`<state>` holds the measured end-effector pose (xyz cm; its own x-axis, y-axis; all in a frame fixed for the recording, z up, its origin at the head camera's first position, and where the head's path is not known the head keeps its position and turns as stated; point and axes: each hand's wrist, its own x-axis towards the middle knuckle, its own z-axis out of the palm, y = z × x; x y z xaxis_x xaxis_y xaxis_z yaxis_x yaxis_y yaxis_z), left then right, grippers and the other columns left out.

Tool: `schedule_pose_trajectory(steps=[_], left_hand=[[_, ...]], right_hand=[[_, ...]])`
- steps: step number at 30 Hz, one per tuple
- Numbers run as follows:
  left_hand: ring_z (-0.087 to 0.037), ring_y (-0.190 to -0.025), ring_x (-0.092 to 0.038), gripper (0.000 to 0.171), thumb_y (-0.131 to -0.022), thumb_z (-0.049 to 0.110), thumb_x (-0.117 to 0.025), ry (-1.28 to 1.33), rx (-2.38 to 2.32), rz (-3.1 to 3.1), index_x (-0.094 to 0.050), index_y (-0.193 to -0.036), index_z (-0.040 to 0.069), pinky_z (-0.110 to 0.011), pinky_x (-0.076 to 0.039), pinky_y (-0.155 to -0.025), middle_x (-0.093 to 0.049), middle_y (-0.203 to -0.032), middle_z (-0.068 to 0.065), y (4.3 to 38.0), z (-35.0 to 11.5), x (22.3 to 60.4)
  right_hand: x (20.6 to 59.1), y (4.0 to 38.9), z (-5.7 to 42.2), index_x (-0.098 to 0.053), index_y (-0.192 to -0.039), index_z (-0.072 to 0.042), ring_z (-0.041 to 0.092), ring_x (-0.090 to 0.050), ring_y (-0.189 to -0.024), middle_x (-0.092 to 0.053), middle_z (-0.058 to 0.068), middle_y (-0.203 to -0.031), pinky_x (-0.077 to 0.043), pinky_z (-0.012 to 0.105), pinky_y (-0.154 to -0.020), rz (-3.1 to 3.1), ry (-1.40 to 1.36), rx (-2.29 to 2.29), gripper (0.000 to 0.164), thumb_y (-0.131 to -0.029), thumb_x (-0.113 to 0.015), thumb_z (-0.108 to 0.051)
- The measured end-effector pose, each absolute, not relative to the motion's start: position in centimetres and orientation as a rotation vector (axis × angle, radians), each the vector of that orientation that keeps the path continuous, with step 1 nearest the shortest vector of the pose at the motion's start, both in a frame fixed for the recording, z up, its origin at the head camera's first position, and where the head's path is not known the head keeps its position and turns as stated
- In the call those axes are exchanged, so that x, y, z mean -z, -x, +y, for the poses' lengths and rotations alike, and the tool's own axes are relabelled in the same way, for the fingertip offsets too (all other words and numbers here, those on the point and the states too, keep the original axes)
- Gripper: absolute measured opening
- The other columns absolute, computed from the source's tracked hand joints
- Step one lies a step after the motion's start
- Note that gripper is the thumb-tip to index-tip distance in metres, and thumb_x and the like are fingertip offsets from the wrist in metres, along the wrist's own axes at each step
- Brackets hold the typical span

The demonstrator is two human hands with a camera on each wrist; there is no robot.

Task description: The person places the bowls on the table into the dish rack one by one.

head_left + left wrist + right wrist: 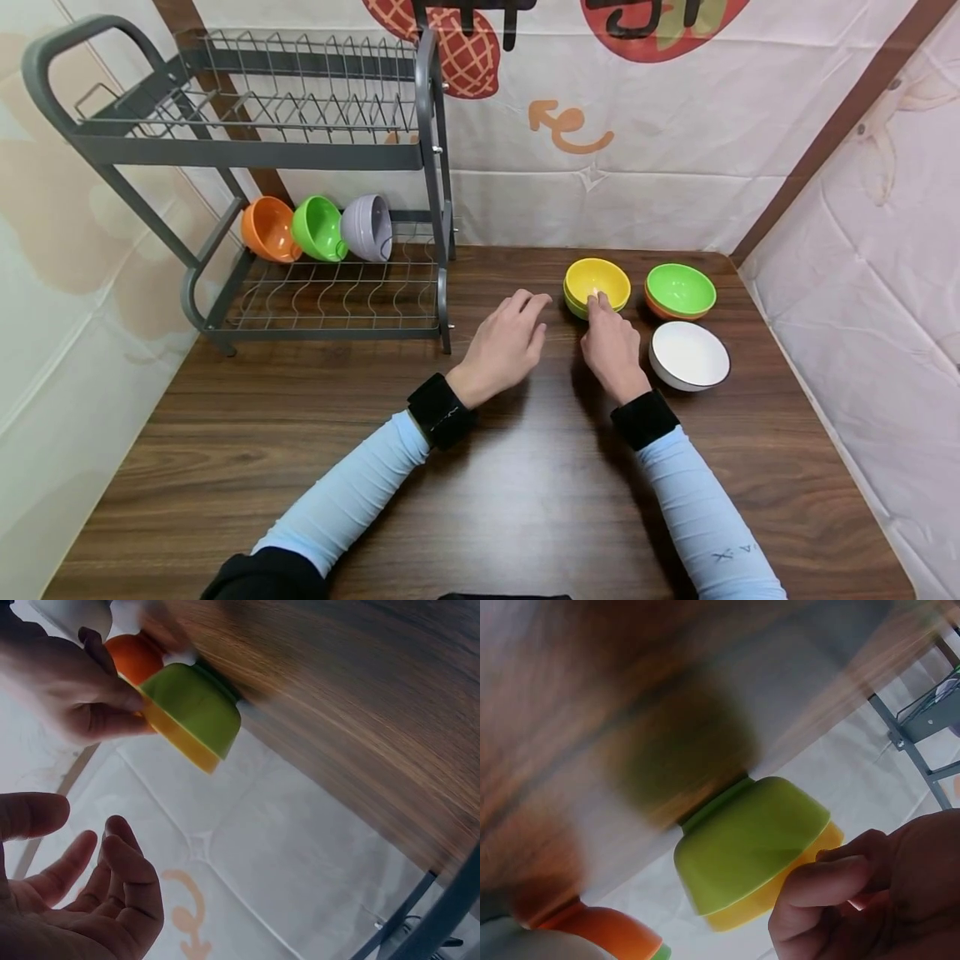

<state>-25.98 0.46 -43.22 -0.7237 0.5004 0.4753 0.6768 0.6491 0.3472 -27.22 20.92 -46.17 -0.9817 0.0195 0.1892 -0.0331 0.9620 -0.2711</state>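
My right hand (613, 346) pinches the near rim of a yellow bowl (597, 275), with fingertips reaching inside it. That bowl sits nested in a green bowl (750, 847), whose outer wall shows below the yellow rim in both wrist views. To the left of this stack, my left hand (504, 343) hovers over the table with loosely bent fingers and nothing in them. In the left wrist view its fingers (135, 889) and thumb stand apart. Right of the stack, another green bowl (681, 287) rests in an orange bowl (663, 312), and a white bowl (689, 357) stands nearer me.
A grey two-tier dish rack (262, 152) stands at the back left. On its lower tier lean an orange bowl (268, 229), a green bowl (318, 228) and greyish-purple bowls (367, 228). Printed cloth (517, 200) lines the back and sides of the wooden table (300, 433).
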Motion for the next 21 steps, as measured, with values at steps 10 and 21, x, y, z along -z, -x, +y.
schedule_pose_trajectory(steps=[10, 21], left_hand=[[-0.025, -0.108, -0.059, 0.038, -0.103, 0.011, -0.062, 0.943, 0.727, -2.541, -0.061, -0.140, 0.005, -0.036, -0.053, -0.092, -0.060, -0.125, -0.010, 25.70, 0.87, 43.23], [-0.033, -0.120, -0.057, 0.037, -0.099, 0.008, -0.065, 0.948, 0.742, -2.479, -0.063, -0.136, 0.004, -0.042, -0.054, -0.094, -0.049, -0.146, -0.016, 25.92, 0.68, 43.39]], right_hand=[[45.88, 28.05, 21.63, -0.065, -0.141, -0.002, 0.047, -0.070, -0.093, -0.065, 0.021, -0.138, -0.058, 0.059, -0.070, -2.922, -0.044, -0.406, 0.046, -0.096, -0.057, 0.005], [46.08, 28.04, 21.75, -0.073, -0.126, -0.006, 0.044, -0.069, -0.080, -0.074, 0.022, -0.109, -0.057, 0.057, -0.063, -2.873, -0.063, -0.390, 0.041, -0.091, -0.057, 0.006]])
